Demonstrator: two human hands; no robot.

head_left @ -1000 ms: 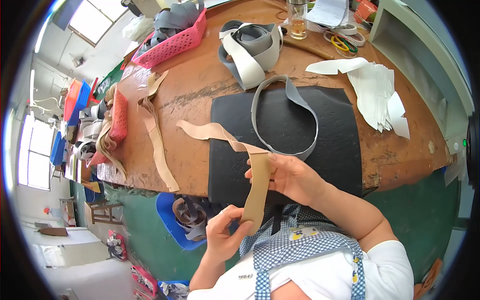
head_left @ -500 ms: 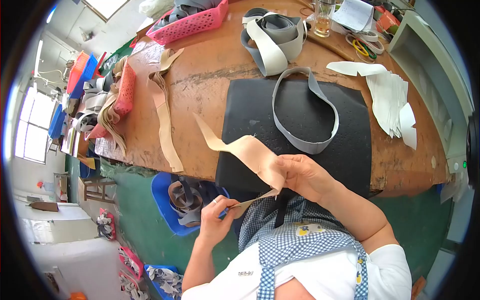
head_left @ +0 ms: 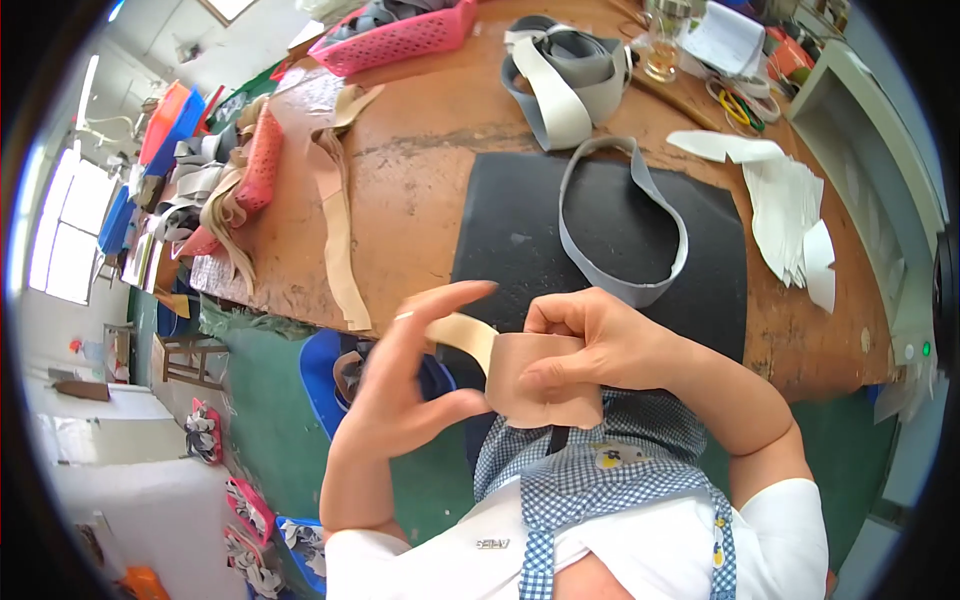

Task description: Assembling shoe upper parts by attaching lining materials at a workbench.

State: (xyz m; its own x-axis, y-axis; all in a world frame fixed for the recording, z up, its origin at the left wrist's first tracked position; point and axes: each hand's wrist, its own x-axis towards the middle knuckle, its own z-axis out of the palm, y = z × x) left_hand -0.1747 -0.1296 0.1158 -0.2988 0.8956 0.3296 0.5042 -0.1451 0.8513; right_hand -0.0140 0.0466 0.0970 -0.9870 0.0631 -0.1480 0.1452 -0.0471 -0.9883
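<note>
A tan fabric strip (head_left: 540, 410) is pinched between the thumb and fingers of my right hand (head_left: 625, 345), in front of my checked apron. Its wide part hangs folded there, and a paler end curves off to the left. My left hand (head_left: 385, 385) is beside that end with thumb and fingers spread apart, slightly blurred; whether it touches the strip I cannot tell. Just beyond my hands, a black mat (head_left: 515, 225) lies at the table's near edge. A grey strip loop (head_left: 665, 283) rests on the mat.
Tan strips (head_left: 340, 240) lie on the wooden table (head_left: 410, 190) at left, near a pink basket (head_left: 262, 160). Farther back are coiled grey strips (head_left: 600, 95) and a glass (head_left: 662, 55). White pieces (head_left: 785, 210) lie right. A blue bin (head_left: 318, 385) stands below the table.
My left hand has let go of the strip's lower end, risen and spread its fingers. My right hand has turned, and the strip, stretched out before, is now folded over near it.
</note>
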